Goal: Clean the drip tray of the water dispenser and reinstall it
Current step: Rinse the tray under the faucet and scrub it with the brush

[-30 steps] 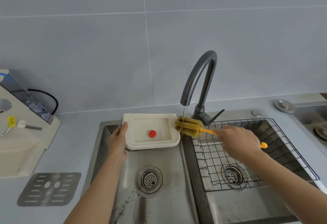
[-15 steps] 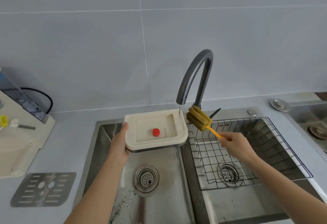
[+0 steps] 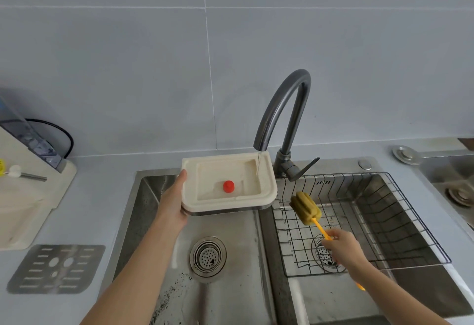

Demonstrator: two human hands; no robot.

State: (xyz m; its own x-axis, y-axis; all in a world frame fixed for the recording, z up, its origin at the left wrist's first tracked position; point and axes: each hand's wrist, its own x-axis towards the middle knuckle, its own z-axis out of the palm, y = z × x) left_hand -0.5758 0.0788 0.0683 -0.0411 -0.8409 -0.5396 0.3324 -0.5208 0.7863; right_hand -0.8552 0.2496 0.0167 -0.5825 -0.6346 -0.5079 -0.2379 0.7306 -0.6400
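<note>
The cream drip tray (image 3: 266, 183) with a red float (image 3: 228, 186) in its well is held level over the left sink basin. My left hand (image 3: 174, 204) grips its left edge. A thin stream of water from the grey faucet (image 3: 282, 109) falls into the tray's right side. My right hand (image 3: 342, 247) holds the orange handle of a yellow-green sponge brush (image 3: 305, 208) over the wire rack in the right basin, apart from the tray.
The water dispenser (image 3: 28, 188) stands on the counter at the left. Its metal grille plate (image 3: 56, 268) lies flat in front of it. A wire rack (image 3: 400, 212) fills the right basin. Drains sit in both basins, with dark specks on the left basin floor (image 3: 174, 291).
My right hand has drawn the sponge brush away from the tray's right edge, down and right over the wire rack. The tray stays under the stream in my left hand.
</note>
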